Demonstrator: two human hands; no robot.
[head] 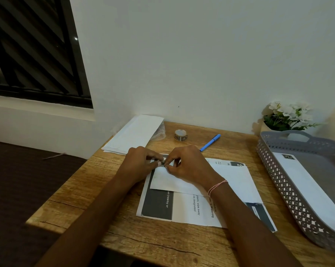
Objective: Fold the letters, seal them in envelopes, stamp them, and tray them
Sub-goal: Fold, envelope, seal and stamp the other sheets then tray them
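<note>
A white envelope (182, 181) lies on top of printed letter sheets (184, 209) in the middle of the wooden desk (108, 191). My left hand (141, 163) and my right hand (189, 163) meet at the envelope's far left corner and together pinch a small dark stamp (163, 162) there. A roll of stamps (180, 135) stands behind the hands. At the right, a grey perforated tray (282, 182) holds a stamped white envelope (309, 189).
A stack of blank white envelopes (133, 134) lies at the desk's back left, partly over the edge. A blue pen (210, 143) lies behind my right hand. A pot of white flowers (287, 117) stands in the back right corner by the wall.
</note>
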